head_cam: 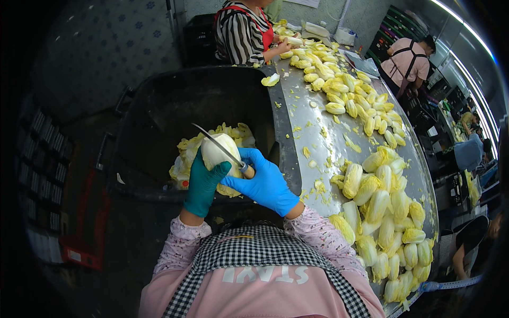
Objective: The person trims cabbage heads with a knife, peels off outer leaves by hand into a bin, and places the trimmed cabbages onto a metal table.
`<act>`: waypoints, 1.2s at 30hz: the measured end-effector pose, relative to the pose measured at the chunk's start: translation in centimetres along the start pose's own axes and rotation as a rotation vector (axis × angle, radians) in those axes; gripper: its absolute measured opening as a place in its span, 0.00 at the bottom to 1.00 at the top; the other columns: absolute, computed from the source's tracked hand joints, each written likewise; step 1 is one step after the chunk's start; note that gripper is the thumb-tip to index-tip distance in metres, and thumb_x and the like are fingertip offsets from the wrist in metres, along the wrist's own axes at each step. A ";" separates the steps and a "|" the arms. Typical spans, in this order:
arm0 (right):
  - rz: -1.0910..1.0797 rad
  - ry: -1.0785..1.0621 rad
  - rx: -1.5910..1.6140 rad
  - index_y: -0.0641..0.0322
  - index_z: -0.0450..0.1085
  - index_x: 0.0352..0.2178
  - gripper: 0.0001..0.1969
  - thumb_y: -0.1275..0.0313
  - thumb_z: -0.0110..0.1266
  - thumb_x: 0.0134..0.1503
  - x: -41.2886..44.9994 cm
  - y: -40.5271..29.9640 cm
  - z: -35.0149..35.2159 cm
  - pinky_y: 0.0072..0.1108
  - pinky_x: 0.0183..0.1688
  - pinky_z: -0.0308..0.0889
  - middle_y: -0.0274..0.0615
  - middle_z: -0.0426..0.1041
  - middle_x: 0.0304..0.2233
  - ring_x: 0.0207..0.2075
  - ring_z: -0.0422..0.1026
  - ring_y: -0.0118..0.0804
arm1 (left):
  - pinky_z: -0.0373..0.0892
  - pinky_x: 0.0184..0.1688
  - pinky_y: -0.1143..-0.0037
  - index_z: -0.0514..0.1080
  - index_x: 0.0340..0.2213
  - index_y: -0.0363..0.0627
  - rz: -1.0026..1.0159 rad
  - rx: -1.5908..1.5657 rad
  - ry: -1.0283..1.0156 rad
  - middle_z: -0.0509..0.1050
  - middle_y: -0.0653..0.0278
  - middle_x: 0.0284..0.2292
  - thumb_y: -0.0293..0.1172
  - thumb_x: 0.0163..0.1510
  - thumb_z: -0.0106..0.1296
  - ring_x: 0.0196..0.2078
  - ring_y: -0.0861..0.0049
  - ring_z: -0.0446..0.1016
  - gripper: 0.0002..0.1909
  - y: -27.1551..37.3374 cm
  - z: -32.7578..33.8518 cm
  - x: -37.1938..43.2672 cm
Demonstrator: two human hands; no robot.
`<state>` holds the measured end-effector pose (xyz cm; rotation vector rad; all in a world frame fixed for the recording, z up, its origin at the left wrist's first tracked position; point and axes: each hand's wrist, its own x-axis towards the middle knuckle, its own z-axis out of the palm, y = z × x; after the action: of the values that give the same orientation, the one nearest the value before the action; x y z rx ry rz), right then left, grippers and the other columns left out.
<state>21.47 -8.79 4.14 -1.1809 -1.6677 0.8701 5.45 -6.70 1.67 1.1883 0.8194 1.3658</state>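
My left hand (204, 183), in a green glove, holds a pale napa cabbage (218, 153) with its white base upward, above a large black plastic tub (159, 91). In my right hand (264, 181), which wears a blue glove, is the wooden handle of a knife (222, 147); its thin blade lies across the cabbage's white end. The right fingers are close beside the cabbage; whether they touch it is hard to tell. Below the hands, loose yellow cabbage leaves (238, 133) lie in the tub.
A metal table (298, 131) right of the tub bears a near pile of cabbages (385, 210) and a farther one (338, 87). Across the tub, a person in a striped top (242, 35) handles a cabbage. More people work at right. A red pallet jack (81, 252) stands at lower left.
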 end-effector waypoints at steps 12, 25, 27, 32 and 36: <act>0.080 -0.207 -0.104 0.63 0.62 0.36 0.30 0.49 0.63 0.42 -1.0 -1.3 -0.3 0.30 0.31 0.69 0.51 0.73 0.27 0.29 0.75 0.48 | 0.70 0.45 0.75 0.60 0.50 0.36 -0.094 -0.069 -0.039 0.69 0.59 0.43 0.37 0.45 0.62 0.44 0.72 0.71 0.34 1.0 -1.0 -2.3; 0.280 -0.066 0.192 0.62 0.69 0.39 0.24 0.55 0.62 0.47 -1.6 -0.6 0.8 0.22 0.35 0.68 0.40 0.74 0.29 0.30 0.72 0.29 | 0.71 0.44 0.75 0.62 0.48 0.36 -0.152 -0.251 0.158 0.70 0.58 0.42 0.41 0.52 0.54 0.44 0.73 0.71 0.27 0.3 -2.0 -1.9; 0.339 -0.054 0.278 0.62 0.69 0.39 0.24 0.56 0.62 0.46 -1.6 -0.7 0.7 0.22 0.35 0.67 0.39 0.74 0.28 0.30 0.72 0.29 | 0.71 0.44 0.74 0.62 0.48 0.36 -0.125 -0.333 0.276 0.70 0.57 0.42 0.42 0.52 0.54 0.44 0.72 0.71 0.28 -0.2 -2.5 -1.6; 0.282 -0.043 0.258 0.61 0.67 0.44 0.27 0.58 0.62 0.47 -1.7 0.2 1.4 0.23 0.39 0.68 0.41 0.74 0.35 0.35 0.72 0.31 | 0.70 0.45 0.73 0.61 0.49 0.37 -0.166 -0.371 0.346 0.68 0.57 0.44 0.40 0.52 0.54 0.45 0.70 0.70 0.28 -0.4 -2.8 -2.3; 0.072 -0.092 0.029 0.59 0.62 0.51 0.31 0.58 0.61 0.47 -1.9 0.4 2.4 0.25 0.43 0.67 0.46 0.71 0.40 0.39 0.73 0.38 | 0.69 0.45 0.75 0.60 0.50 0.37 -0.111 -0.182 0.321 0.68 0.58 0.44 0.37 0.51 0.55 0.45 0.72 0.70 0.28 0.2 -0.4 -3.3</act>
<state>19.62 -10.60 2.45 -1.2034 -1.6888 1.0030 4.73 -9.91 1.07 0.7824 0.9476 1.5247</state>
